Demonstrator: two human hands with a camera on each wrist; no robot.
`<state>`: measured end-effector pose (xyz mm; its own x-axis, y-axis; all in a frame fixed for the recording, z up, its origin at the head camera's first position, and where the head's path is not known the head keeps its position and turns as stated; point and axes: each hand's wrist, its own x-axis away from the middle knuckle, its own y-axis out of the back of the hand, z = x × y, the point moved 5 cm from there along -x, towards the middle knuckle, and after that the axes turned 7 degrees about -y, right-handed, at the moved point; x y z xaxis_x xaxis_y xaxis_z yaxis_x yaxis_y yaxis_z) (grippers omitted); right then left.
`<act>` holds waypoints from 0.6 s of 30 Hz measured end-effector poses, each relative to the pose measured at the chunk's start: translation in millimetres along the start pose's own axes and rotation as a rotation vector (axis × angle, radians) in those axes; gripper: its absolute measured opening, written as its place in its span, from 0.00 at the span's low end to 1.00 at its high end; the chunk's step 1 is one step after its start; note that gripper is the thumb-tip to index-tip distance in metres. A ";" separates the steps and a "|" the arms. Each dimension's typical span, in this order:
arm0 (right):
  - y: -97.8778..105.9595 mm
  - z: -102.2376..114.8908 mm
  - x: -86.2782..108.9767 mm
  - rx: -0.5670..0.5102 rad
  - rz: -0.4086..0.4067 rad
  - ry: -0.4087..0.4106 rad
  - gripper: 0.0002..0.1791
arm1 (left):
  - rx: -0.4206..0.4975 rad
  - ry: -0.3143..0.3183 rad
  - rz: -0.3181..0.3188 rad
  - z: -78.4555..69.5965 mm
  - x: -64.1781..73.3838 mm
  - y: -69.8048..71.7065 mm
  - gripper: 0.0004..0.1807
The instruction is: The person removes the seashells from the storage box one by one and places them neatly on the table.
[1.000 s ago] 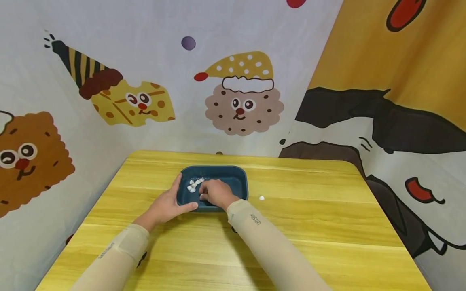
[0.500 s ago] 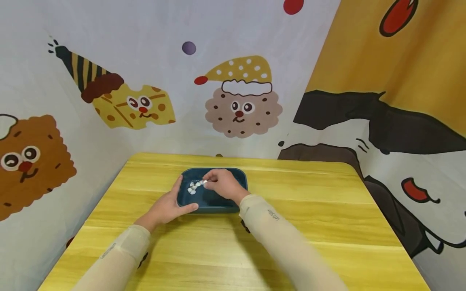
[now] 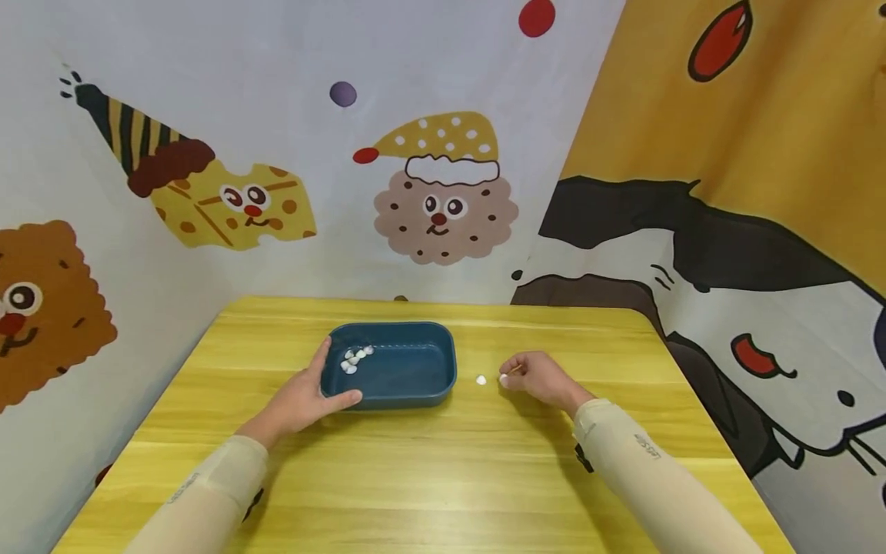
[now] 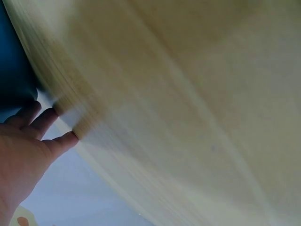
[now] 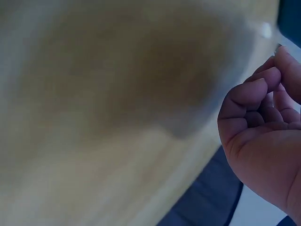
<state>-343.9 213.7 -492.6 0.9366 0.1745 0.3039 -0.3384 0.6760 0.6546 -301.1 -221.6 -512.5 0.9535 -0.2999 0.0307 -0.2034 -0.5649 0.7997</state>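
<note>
My left hand spans the left end of a dark blue rectangular tray, thumb along its front wall and fingers against its left side. In the left wrist view, three fingertips of that hand reach down by the tabletop beside the tray. Inside the tray's left part lie several small white shell-like pieces. To the right of the tray, my right hand pinches another small white shell-like piece low over the table. A further white piece rests on the table between tray and hand.
The yellow wood-grain table ends at a back edge close behind the tray. Beyond it hangs a white cloth backdrop with cartoon figures, and a cartoon panel stands on the right.
My right hand has picked a white piece from the tray and carried it right, over the table. The left hand stays at the tray's left end. The head view has shifted slightly.
</note>
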 end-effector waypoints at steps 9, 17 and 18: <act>-16.5 -2.3 -7.3 0.064 -0.064 0.069 0.05 | 0.007 0.010 0.013 1.2 3.8 0.2 0.73; -21.7 -0.8 -15.4 0.124 -0.134 0.050 0.03 | -0.005 -0.002 -0.001 0.4 1.1 2.2 0.72; -22.4 -0.4 -15.9 0.130 -0.136 0.053 0.03 | -0.007 0.000 0.002 0.4 1.6 2.4 0.72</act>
<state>-351.2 196.1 -512.3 0.9768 0.1280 0.1719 -0.2143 0.5984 0.7720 -300.1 -223.8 -510.7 0.9531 -0.3009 0.0317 -0.2033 -0.5591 0.8038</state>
